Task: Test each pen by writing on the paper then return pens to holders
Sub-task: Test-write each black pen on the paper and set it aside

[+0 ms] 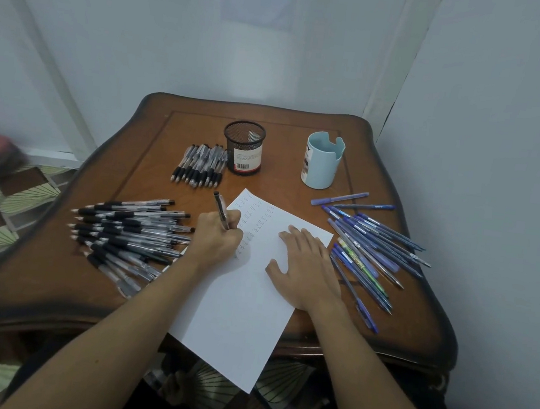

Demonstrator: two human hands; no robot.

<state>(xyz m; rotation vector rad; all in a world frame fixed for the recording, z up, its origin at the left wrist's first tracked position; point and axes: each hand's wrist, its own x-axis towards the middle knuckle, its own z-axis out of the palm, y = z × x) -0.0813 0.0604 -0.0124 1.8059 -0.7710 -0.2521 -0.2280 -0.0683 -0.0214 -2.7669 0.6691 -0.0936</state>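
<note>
head view: left hand (pixel 217 237) around pen (pixel 219 206), right hand (pixel 306 270) flat on paper (pixel 239 321), pen row (pixel 199 165) beside mesh holder (pixel 244 148), blue cup (pixel 321 164)

A black pen (pixel 220 207) tilts over the white paper (pixel 245 301) — mesh holder (pixel 243 148) and pale-blue holder (pixel 321 164) upright behind.

paper (pixel 245 301) centre | mesh holder (pixel 243 148), cup (pixel 321 163) behind | left pens (pixel 125 232), right pens (pixel 370 248) flanking

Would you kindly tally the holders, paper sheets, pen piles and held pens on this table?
Holders: 2, mesh holder, blue holder
Paper: 1
Pen piles: 3, far black pile, left black pile, blue pile
Held pen: 1, in left hand
Total: 7
</note>
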